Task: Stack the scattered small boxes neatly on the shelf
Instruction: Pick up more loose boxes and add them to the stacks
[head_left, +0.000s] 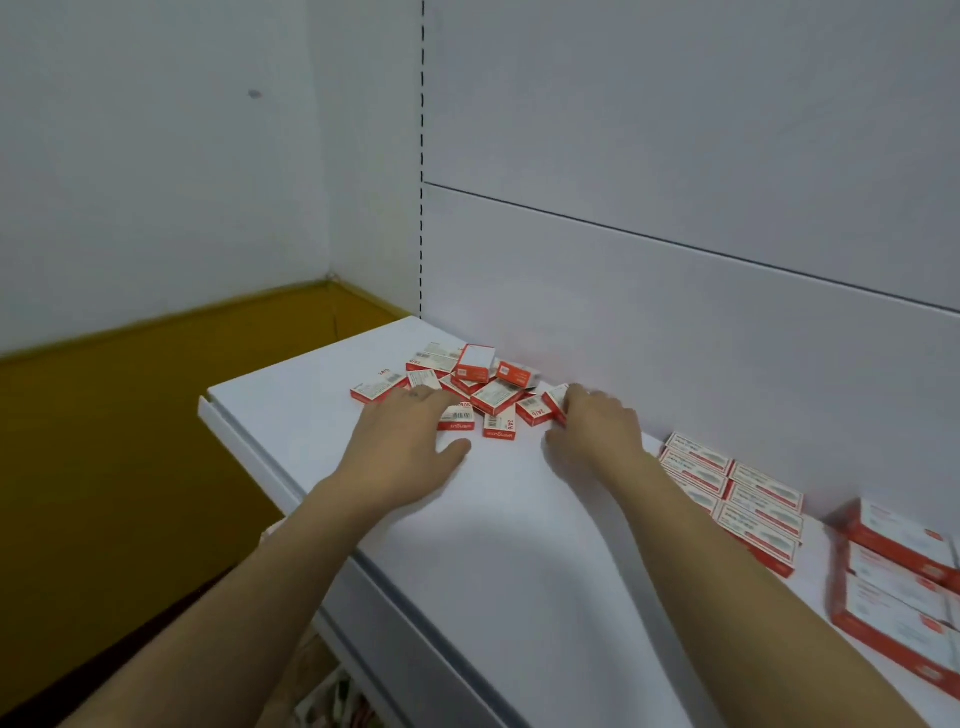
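Several small red-and-white boxes lie in a loose pile (475, 387) at the back of the white shelf (519, 519), some flat, some on edge or leaning on others. My left hand (402, 441) reaches to the pile's left side with its fingers stretched out over the nearest boxes and its thumb spread apart on the shelf. At the pile's right edge, my right hand (597, 431) has its fingers curled over a small box (555, 404).
To the right, flat rows of the same small boxes (737, 493) lie against the back panel. Larger red-and-white boxes (898, 577) are stacked at the far right. The shelf ends at its left edge (244, 441), with yellow-brown flooring below.
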